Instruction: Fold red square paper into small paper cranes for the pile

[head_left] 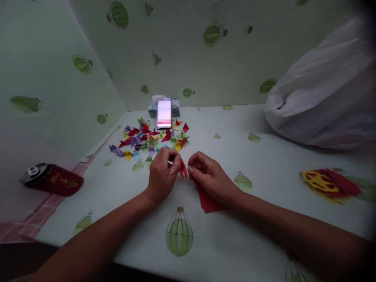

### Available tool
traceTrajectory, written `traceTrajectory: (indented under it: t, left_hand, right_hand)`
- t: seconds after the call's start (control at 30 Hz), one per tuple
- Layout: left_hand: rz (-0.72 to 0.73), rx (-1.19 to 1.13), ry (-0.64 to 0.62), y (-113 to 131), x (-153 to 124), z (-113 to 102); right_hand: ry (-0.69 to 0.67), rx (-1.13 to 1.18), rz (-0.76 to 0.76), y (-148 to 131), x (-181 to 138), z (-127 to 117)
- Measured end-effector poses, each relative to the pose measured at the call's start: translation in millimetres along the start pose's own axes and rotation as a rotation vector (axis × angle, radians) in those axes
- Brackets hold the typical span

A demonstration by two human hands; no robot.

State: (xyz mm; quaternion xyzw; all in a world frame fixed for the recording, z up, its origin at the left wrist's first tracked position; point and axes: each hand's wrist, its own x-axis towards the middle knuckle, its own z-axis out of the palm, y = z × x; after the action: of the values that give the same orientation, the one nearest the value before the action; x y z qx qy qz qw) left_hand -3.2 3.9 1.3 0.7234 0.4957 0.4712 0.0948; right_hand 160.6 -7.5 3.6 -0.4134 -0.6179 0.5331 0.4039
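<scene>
1. The pile of folded paper (143, 137) on the table (217, 243) is my landmark; its pieces are purple, red, yellow, green, orange and blue.
2. My left hand (164, 172) is just on my side of the pile, toward its right end, pinching the folded red paper (183, 168) between thumb and fingers.
3. That piece sits nearer me than the pile, its narrow points hanging downward.
4. My right hand (213, 176) is further right of the pile, fingers curled and thumb against them, just beside the red piece; I cannot tell whether they grip anything.
5. Below that hand, nearer me than the pile, lies flat red paper (210, 201), partly covered.
6. At the pile's far edge stands a lit phone (164, 111), before a tissue box (176, 106).
7. Left of the pile is a dark red can (55, 180); well to its right are a white plastic bag (320, 98) and a blurred red-and-yellow item (323, 184).
</scene>
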Motion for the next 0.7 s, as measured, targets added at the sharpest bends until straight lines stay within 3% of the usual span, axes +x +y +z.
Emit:
traceTrajectory:
  t: [0.17,0.3,0.53,0.7]
  left_hand:
    - [-0.157,-0.085,0.001,-4,3,0]
    - [-0.194,-0.146,-0.012,-4,2,1]
    - [-0.273,-0.223,-0.046,-3,1,2]
    - [-0.417,-0.384,-0.106,-3,1,3]
  right_hand:
    - [0.023,-0.269,-0.221,2,-4,-2]
    - [0.013,-0.521,-0.366,9,-6,-1]
    - [0.083,-0.601,-0.391,12,-2,-3]
    - [0.139,-0.558,-0.381,12,3,-5]
